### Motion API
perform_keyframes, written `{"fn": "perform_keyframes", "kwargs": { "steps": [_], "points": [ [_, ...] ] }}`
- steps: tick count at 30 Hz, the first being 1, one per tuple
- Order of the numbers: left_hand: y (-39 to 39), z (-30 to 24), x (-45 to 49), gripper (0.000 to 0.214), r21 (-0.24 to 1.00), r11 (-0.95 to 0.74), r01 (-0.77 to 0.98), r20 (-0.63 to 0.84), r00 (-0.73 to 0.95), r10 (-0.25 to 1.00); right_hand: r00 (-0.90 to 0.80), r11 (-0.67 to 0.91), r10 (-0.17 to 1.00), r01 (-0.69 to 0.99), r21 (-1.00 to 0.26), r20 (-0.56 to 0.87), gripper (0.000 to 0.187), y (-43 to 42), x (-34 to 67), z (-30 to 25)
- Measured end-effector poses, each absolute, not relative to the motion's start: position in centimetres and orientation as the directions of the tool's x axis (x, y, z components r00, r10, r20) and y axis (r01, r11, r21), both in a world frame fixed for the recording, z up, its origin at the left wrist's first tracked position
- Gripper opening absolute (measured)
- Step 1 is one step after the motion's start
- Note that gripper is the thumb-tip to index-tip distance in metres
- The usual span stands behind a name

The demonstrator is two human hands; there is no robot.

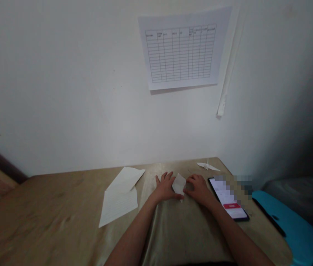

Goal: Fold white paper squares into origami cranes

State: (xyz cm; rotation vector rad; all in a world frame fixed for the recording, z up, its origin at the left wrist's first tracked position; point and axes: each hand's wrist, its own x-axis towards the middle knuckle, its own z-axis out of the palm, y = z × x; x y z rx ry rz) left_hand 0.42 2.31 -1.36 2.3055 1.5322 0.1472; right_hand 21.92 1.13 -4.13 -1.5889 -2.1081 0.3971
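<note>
A small folded piece of white paper (179,184) rests on the tan table (62,210) between my two hands. My left hand (165,187) lies flat with its fingers spread, thumb pressing the paper's lower edge. My right hand (199,187) has curled fingers touching the paper's right side. Both forearms reach in from the bottom of the view.
Two white sheets (121,199) lie left of my hands. A finished folded paper shape (207,166) sits at the far right corner. A lit phone (227,198) lies right of my right hand. A blue chair (289,225) stands beside the table. A printed table sheet (182,51) hangs on the wall.
</note>
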Motion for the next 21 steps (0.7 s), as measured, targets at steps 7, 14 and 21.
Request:
{"fn": "perform_keyframes", "kwargs": {
  "steps": [7, 14, 21],
  "points": [
    [2.29, -1.00, 0.39, 0.113, 0.339, -0.346, 0.875, -0.150, 0.414, 0.898, -0.205, 0.277, 0.960, 0.813, -0.512, 0.193, 0.034, 1.08, 21.78, -4.16],
    [2.39, -0.91, 0.22, 0.111, 0.336, -0.357, 0.871, -0.175, 0.431, 0.885, -0.189, 0.266, 0.962, 0.817, -0.512, 0.199, 0.026, 1.25, 21.64, -4.27],
    [2.35, -0.94, 0.30, 0.108, 0.350, -0.348, 0.869, -0.172, 0.425, 0.889, -0.163, 0.245, 0.966, 0.816, -0.524, 0.199, 0.021, 1.54, 21.46, -4.22]
  ]
}}
